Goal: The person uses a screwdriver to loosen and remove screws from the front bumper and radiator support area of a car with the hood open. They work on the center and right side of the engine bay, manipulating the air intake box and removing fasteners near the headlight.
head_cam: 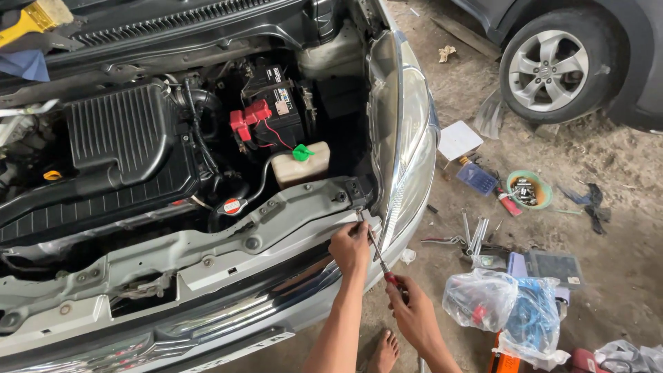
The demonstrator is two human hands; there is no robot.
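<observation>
While the car's hood stands open over the engine bay, the left hand (350, 247) rests at the front edge of the silver radiator support panel (228, 238), just below the inner corner of the headlight (407, 138). Its fingers are curled narrow around the metal shaft of a screwdriver (377, 252), steadying it near the tip. The right hand (413, 312) sits lower and nearer the camera, closed around the screwdriver's red handle. The tool slants up and to the left from that handle, and its tip meets the panel close beside a black bracket (358, 190) at the headlight's base; the exact point of contact is hidden by the left hand's fingers.

Inside the bay, a black air-filter housing (124, 138) fills the left side. Behind the bracket sits a battery (276, 103) with a red terminal cover, and a pale coolant tank (300, 166) with a green cap stands just in front of it.

On the dirt floor (621, 173) to the right lie several wrenches (475, 235), a green bowl (530, 189) of small metal parts, a white box (459, 140) and clear plastic bags (504, 304). A bare foot (384, 351) shows beneath the arms. Another car's wheel (549, 65) stands well apart at the top right.
</observation>
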